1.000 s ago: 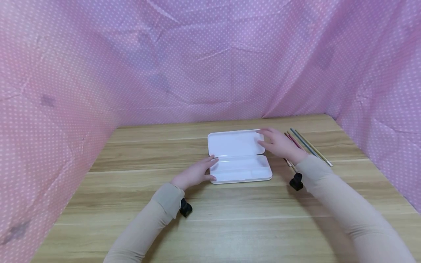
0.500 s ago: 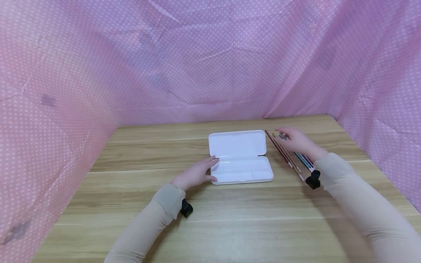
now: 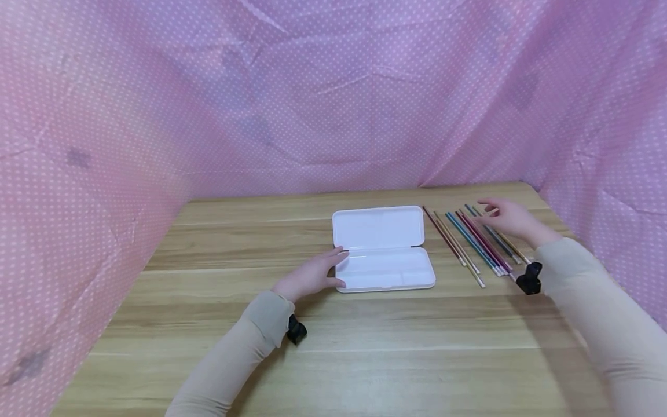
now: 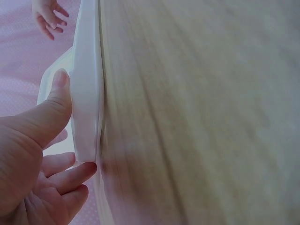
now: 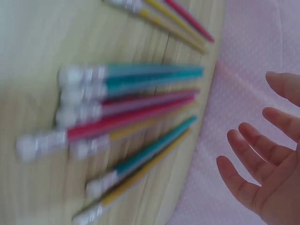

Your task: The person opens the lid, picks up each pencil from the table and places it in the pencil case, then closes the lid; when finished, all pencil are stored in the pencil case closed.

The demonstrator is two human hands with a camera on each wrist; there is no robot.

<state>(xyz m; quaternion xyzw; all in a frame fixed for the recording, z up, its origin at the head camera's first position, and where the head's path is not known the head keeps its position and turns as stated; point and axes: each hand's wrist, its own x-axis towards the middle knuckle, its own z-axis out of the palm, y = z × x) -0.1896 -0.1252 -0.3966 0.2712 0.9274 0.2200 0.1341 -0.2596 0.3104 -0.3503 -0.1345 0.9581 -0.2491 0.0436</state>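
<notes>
A white pencil case (image 3: 383, 288) lies on the table with its lid (image 3: 377, 227) folded back and a divided tray inside. My left hand (image 3: 306, 276) holds its left end; in the left wrist view the thumb (image 4: 59, 93) lies on the rim while fingertips (image 4: 86, 172) touch the end wall. Right of the case, several eraser-tipped pencils (image 3: 474, 243) in red, gold and teal lie slanted. Over the rightmost ones hovers my right hand (image 3: 510, 220), fingers loosely spread and holding nothing. In the right wrist view, the teal pencils (image 5: 154, 77) look blurred.
The wooden table (image 3: 375, 347) ends at a pink dotted cloth (image 3: 312, 104) hanging behind and at both sides. Black cameras (image 3: 529, 279) sit on both wrists, below beige sleeves.
My right hand has moved right, from the case lid across the pencils, uncovering more of them to view. My left hand stays at the left end of the case.
</notes>
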